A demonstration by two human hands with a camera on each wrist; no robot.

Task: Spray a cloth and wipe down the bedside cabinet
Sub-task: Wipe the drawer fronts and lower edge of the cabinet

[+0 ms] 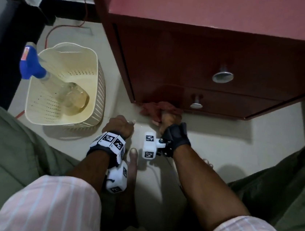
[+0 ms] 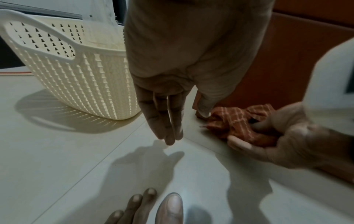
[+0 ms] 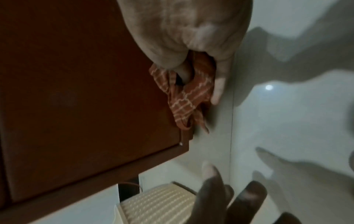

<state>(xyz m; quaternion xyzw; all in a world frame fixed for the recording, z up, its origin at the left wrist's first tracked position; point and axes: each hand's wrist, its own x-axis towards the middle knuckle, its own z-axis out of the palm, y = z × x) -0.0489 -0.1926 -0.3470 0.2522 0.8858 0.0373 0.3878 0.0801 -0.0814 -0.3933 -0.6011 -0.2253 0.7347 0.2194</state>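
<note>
The dark red bedside cabinet (image 1: 201, 64) stands ahead, with two round metal knobs on its drawers. My right hand (image 1: 170, 120) grips a crumpled orange checked cloth (image 1: 152, 108) against the bottom left corner of the cabinet front, just above the floor. In the right wrist view the cloth (image 3: 184, 97) is bunched under my curled fingers against the cabinet (image 3: 80, 91). My left hand (image 1: 121, 125) hangs beside it over the floor, its fingers (image 2: 162, 121) straight and holding nothing. The spray bottle (image 1: 39, 70), with a blue head, stands in the cream basket (image 1: 96, 67).
The perforated cream basket (image 2: 80, 78) sits on the pale tiled floor left of the cabinet. A red cord (image 1: 51, 31) runs along the floor behind it. My bare toes (image 1: 133, 157) and knees in green trousers frame the spot. A dark frame stands at far left.
</note>
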